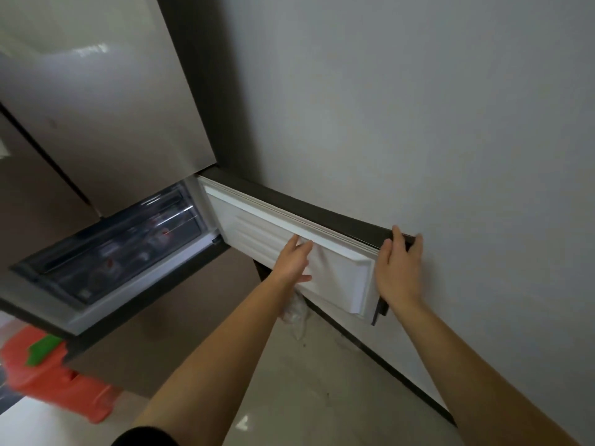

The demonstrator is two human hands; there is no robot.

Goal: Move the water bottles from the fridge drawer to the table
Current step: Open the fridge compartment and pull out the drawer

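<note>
The lower fridge door (335,272) stands swung open to the right, white inner panel facing me. My right hand (401,268) is curled over the door's top outer corner. My left hand (294,260) lies flat, fingers spread, against the inner panel. Behind the open door a clear fridge drawer (106,252) shows at the left, closed. Blurred water bottles (159,239) with red caps lie inside it. No table is in view.
A grey wall (418,123) runs close along the right, with a dark skirting at the floor. The upper fridge door (96,107) is closed. An orange plastic object (61,384) with a green piece sits on the floor at the lower left. A crumpled clear bag (294,312) lies below the door.
</note>
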